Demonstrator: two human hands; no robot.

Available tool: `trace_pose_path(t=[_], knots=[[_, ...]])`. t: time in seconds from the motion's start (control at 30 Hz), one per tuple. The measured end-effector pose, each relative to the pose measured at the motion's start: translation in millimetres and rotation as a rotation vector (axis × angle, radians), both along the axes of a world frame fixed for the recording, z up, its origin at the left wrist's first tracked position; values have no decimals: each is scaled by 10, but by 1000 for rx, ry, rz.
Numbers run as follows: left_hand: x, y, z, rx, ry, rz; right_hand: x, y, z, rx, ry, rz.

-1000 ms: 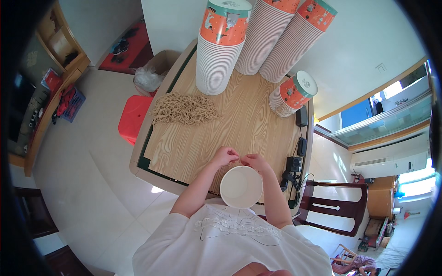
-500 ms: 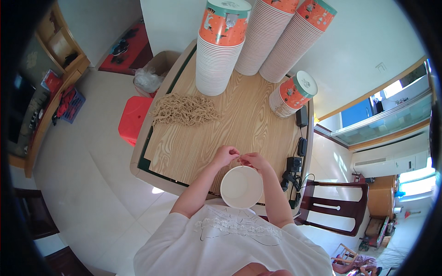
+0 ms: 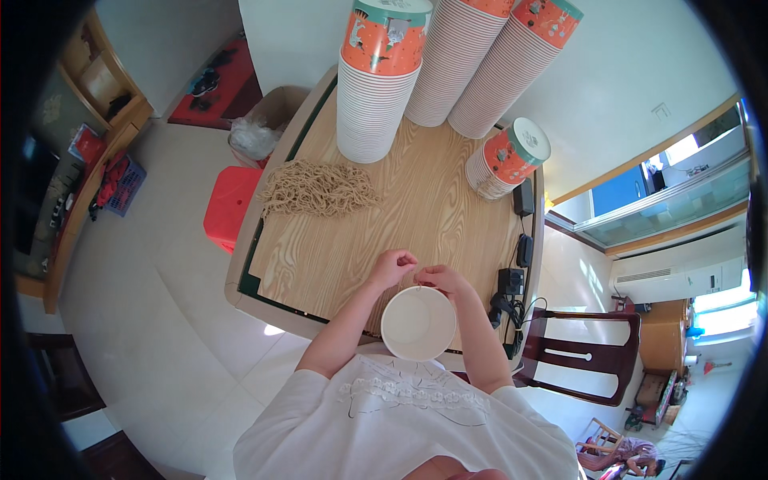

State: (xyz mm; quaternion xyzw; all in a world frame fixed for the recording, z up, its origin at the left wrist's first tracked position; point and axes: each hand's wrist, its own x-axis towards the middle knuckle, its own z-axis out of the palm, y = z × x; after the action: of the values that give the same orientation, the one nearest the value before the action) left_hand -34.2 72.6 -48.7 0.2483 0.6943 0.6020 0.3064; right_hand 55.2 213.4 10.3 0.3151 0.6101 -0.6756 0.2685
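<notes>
Wooden desk point(image 3: 336, 256) under both hands. Tall stacks of paper cups point(image 3: 376, 88) far beyond the grip; pile of tan cords point(image 3: 316, 190) ahead-left. White cup point(image 3: 418, 323) just below both hands. Left hand point(image 3: 392, 266) and right hand point(image 3: 440, 279) pinched together at its far rim, on something too small to tell.

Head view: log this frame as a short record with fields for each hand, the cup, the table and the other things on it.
left hand: at the far rim of the white paper cup, fingers pinched together
right hand: same rim, pinching something too small to tell
cup: open, upright, at the near table edge
table: wood-grain top
cord pile: tan, far left
cup stacks: tall, far edge
short stack: tilted, far right
</notes>
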Motion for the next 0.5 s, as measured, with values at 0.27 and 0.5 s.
trace_pose_path(t=[0.27, 0.5], knots=[[27, -97, -139, 6, 14, 104, 43, 96, 17, 132, 47, 252], [1, -192, -122, -237, 107, -10, 63, 186, 24, 201, 67, 357]])
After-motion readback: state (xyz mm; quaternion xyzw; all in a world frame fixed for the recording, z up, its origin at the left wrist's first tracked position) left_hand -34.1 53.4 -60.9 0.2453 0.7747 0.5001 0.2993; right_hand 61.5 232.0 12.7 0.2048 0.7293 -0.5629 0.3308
